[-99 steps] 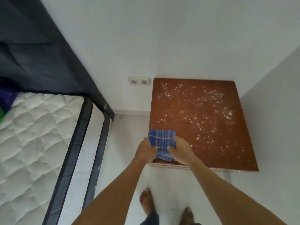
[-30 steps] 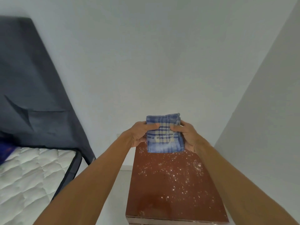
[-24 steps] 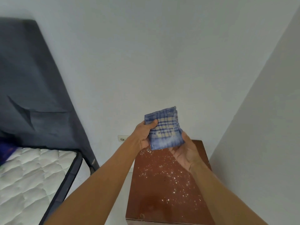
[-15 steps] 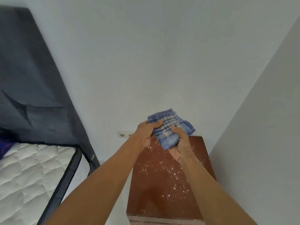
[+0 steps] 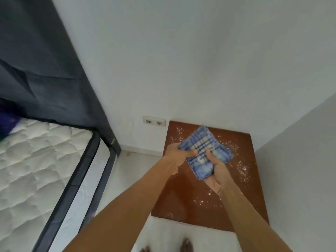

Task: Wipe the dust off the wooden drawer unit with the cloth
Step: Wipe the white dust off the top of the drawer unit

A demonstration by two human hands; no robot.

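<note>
The cloth (image 5: 203, 148) is held bunched, seemingly just above the far half of the unit (image 5: 181, 202). The left grip (image 5: 177, 155) clenches its left edge and the right grip (image 5: 217, 171) grasps its near end from below. Dust (image 5: 242, 169) speckles the far and right parts. Handling a crumpled cloth here could drop caught dust back onto the top. A careless sweep could push it onto the floor (image 5: 138, 160).

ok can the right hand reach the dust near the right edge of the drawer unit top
Probably yes. The right hand, gripping the cloth together with the left hand, is over the drawer unit top, beside that dust. Nothing lies between; only the side wall stands close.
</note>
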